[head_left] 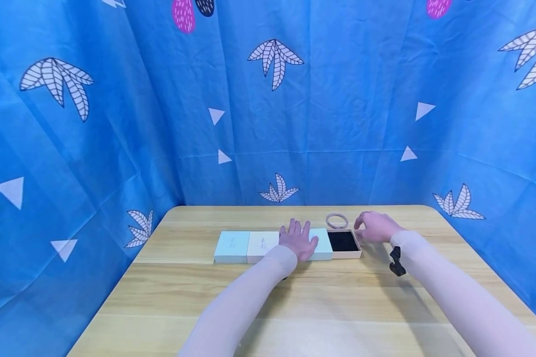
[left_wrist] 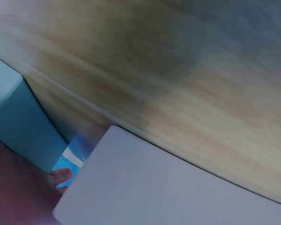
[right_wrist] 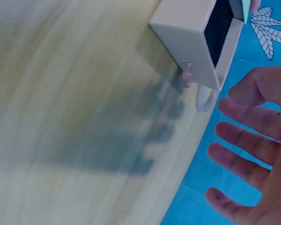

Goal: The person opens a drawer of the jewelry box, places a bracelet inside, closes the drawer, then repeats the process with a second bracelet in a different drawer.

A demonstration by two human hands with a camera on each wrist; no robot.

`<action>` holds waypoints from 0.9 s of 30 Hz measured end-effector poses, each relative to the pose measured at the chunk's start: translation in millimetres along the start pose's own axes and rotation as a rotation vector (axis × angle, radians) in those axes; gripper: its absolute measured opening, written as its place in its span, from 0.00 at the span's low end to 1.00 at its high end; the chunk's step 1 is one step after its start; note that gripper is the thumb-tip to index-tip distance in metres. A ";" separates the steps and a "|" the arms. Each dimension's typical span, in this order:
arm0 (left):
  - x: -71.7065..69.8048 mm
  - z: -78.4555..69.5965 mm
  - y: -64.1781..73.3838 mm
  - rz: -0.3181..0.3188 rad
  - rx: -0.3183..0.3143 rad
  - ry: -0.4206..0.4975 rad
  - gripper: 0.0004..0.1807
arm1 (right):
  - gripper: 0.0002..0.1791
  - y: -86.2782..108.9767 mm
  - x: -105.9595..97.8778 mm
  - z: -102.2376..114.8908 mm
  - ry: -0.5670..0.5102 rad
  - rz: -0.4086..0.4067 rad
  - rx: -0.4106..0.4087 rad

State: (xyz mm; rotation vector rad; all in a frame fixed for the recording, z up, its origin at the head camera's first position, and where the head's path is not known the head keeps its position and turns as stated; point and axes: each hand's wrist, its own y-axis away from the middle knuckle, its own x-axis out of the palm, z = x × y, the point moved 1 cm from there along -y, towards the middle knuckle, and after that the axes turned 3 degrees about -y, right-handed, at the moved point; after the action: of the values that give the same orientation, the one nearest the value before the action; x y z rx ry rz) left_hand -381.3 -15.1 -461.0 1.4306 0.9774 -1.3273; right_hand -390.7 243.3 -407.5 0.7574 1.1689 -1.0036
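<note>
My left hand (head_left: 297, 241) lies over the row of small boxes with its fingers spread straight, covering the part between the cream box (head_left: 262, 246) and the pale mint sleeve (head_left: 321, 246). From the sleeve's right side sticks out a pale pink drawer (head_left: 346, 255) with a black lining (head_left: 343, 242). A small pinkish tab (right_wrist: 188, 75) shows on the drawer's end face. Just right of that end hovers my right hand (head_left: 375, 226), fingers loosely bent and apart, nothing between them. Behind the drawer lies a pale pinkish ring (head_left: 337, 221), its loop partly visible in the right wrist view.
A pale blue box (head_left: 232, 246) forms the left end of the row. All of it stands on a light wooden table (head_left: 183, 297). Close behind the table hangs a blue patterned curtain (head_left: 348, 99). A black strap piece (head_left: 397, 262) sits at my right wrist.
</note>
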 end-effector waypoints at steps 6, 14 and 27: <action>2.4 3.8 -0.9 0.005 -0.003 0.005 0.41 | 0.14 -12.9 -6.0 5.2 0.014 0.005 -0.020; 0.2 2.7 0.4 -0.005 -0.019 -0.016 0.40 | 0.16 -28.6 -11.2 16.2 -0.006 0.055 0.006; 2.7 -0.6 -1.6 -0.006 -0.019 -0.016 0.40 | 0.23 -50.3 -7.8 16.8 -0.010 0.113 0.023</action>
State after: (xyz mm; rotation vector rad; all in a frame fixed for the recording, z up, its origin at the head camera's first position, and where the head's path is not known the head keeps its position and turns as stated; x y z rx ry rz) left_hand -382.4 -14.3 -463.9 1.4018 0.9826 -1.3282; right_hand -431.4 210.7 -394.8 0.8271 1.0957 -0.9264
